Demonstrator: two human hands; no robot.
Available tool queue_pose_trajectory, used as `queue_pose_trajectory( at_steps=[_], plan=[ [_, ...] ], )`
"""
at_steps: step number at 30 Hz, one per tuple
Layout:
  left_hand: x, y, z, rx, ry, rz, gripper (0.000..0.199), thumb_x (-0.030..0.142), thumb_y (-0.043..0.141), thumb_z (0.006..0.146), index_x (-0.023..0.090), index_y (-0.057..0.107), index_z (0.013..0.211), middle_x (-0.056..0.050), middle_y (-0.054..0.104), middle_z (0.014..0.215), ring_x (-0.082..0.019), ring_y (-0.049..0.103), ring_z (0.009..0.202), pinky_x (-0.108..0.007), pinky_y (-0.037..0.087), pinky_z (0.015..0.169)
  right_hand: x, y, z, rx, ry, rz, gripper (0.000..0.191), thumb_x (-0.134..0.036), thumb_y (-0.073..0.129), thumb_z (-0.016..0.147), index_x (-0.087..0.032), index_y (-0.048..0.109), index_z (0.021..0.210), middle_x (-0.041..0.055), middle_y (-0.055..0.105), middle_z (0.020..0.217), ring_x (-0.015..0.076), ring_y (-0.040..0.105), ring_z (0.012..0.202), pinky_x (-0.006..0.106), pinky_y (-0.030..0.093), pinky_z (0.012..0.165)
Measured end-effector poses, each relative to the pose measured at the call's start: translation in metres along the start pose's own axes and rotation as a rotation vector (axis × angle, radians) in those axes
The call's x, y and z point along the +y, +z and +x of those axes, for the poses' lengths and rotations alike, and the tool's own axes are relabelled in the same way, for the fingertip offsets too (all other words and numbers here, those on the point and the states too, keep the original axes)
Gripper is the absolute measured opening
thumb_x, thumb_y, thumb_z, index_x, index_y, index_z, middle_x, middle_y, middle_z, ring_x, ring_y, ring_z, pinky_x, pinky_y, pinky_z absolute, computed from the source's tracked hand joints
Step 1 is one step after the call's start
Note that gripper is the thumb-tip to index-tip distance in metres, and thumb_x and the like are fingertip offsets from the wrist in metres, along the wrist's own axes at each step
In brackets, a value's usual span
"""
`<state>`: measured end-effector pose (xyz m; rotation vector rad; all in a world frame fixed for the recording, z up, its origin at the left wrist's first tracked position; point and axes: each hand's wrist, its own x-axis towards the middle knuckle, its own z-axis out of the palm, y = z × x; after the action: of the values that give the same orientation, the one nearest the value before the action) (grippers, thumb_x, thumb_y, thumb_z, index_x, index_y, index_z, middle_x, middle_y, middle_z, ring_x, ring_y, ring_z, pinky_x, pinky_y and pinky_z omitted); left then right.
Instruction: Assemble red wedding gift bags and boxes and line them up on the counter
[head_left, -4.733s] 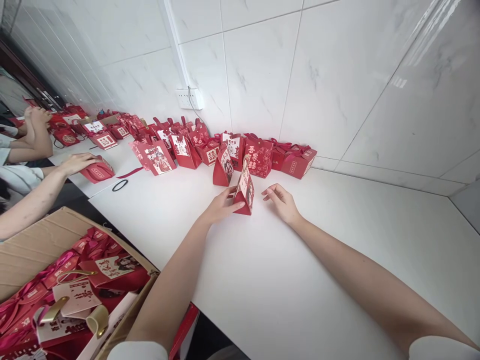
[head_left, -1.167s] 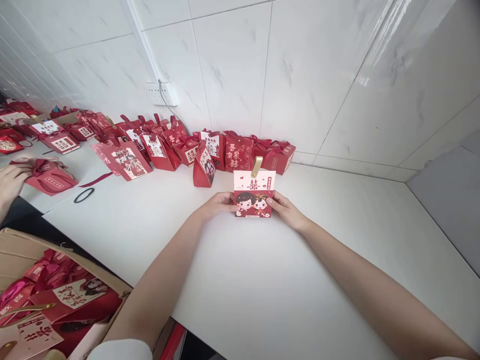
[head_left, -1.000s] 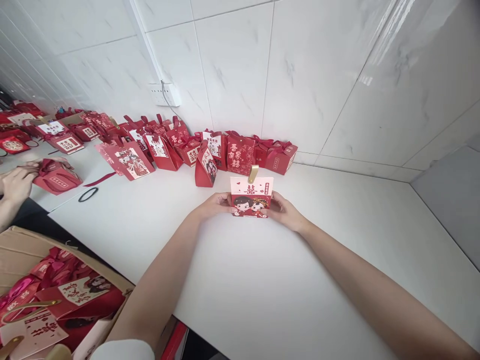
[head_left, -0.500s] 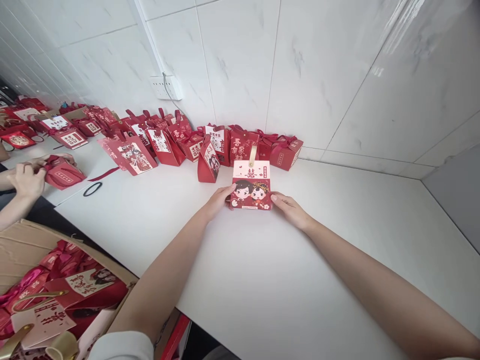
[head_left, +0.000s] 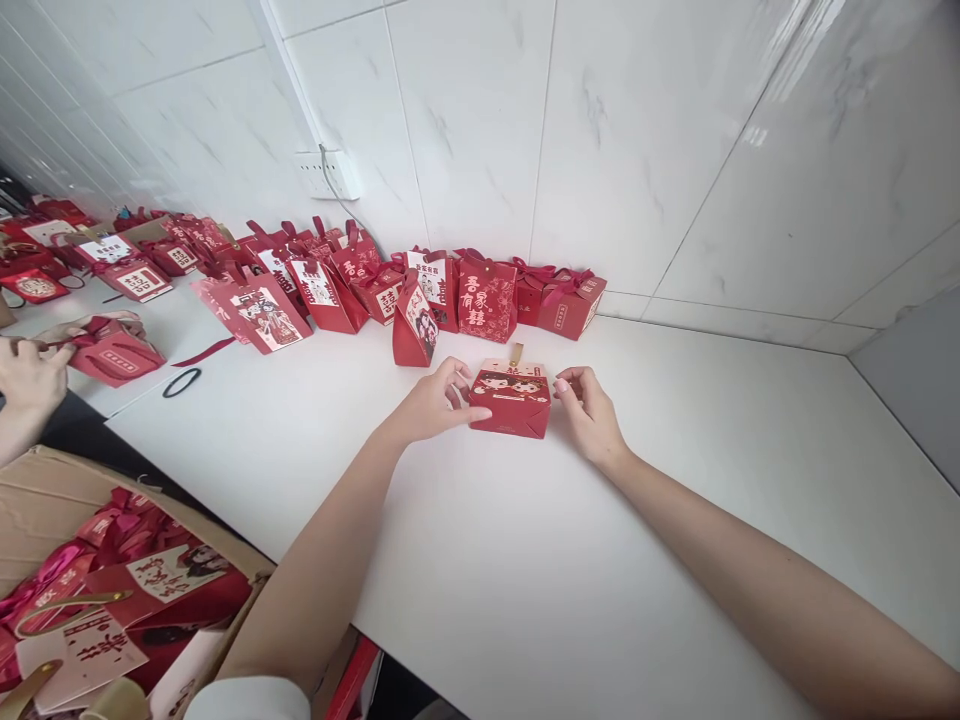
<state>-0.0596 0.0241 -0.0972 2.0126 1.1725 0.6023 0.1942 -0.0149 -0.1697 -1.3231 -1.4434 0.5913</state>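
A red and pale pink gift box (head_left: pixel 510 412) with two cartoon faces and a gold strap lies tipped back on the white table, its plain red base turned towards me. My left hand (head_left: pixel 435 403) is at its left side, fingers spread and bent, the thumb touching the lower left edge. On the other side my right hand (head_left: pixel 592 412) is close to the box with loosely curled fingers and the thumb apart; it grips nothing. Just behind stands a narrow red box (head_left: pixel 415 325) with a picture on its face.
More red gift boxes (head_left: pixel 487 300) with ribbons line the tiled wall. A carton (head_left: pixel 247 560) of red boxes sits at lower left. Another person's hand (head_left: pixel 34 380) holds a red box (head_left: pixel 116 352) at the left. A black ring (head_left: pixel 182 382) lies near the table's left edge.
The gift box has tipped back, from front facing me to base facing me. Both my hands have loosened from its sides, the right one moving slightly away.
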Motion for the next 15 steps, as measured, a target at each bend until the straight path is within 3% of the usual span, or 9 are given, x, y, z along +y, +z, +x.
queue_pose_trajectory(
  at_steps=[2, 3, 7, 15],
  plan=[
    [0.006, 0.002, -0.004, -0.036, 0.053, 0.049, 0.079, 0.049, 0.075, 0.065, 0.029, 0.043, 0.133, 0.000, 0.062, 0.095, -0.013, 0.057, 0.069, -0.024, 0.044, 0.064, -0.006, -0.001, -0.003, 0.000, -0.106, -0.072, 0.035, -0.053, 0.045, 0.092, -0.025, 0.053, 0.112, 0.0038, 0.059, 0.089, 0.0221, 0.056, 0.084, 0.040, 0.044, 0.082],
    [0.007, 0.003, -0.005, -0.043, 0.078, 0.093, 0.078, 0.048, 0.074, 0.066, 0.030, 0.043, 0.136, 0.000, 0.063, 0.093, -0.014, 0.057, 0.068, -0.025, 0.044, 0.065, -0.008, -0.001, -0.004, 0.003, -0.171, -0.127, 0.036, -0.052, 0.048, 0.091, -0.026, 0.055, 0.114, 0.0037, 0.058, 0.087, 0.0228, 0.055, 0.084, 0.041, 0.043, 0.084],
    [0.003, 0.008, -0.004, -0.016, 0.090, 0.276, 0.055, 0.047, 0.065, 0.076, 0.030, 0.058, 0.128, 0.000, 0.066, 0.077, -0.016, 0.055, 0.065, -0.026, 0.043, 0.067, -0.011, 0.002, -0.009, 0.043, -0.347, -0.309, 0.030, -0.047, 0.061, 0.085, -0.030, 0.066, 0.109, 0.0058, 0.055, 0.094, 0.0263, 0.053, 0.095, 0.048, 0.037, 0.094],
    [-0.006, 0.014, -0.001, 0.004, 0.084, 0.302, 0.056, 0.043, 0.063, 0.080, 0.030, 0.052, 0.133, 0.000, 0.068, 0.076, -0.018, 0.057, 0.068, -0.028, 0.044, 0.073, -0.004, 0.006, -0.005, 0.065, -0.355, -0.251, 0.022, -0.039, 0.063, 0.086, -0.035, 0.070, 0.107, 0.0045, 0.057, 0.109, 0.0259, 0.051, 0.106, 0.048, 0.038, 0.098]
  ],
)
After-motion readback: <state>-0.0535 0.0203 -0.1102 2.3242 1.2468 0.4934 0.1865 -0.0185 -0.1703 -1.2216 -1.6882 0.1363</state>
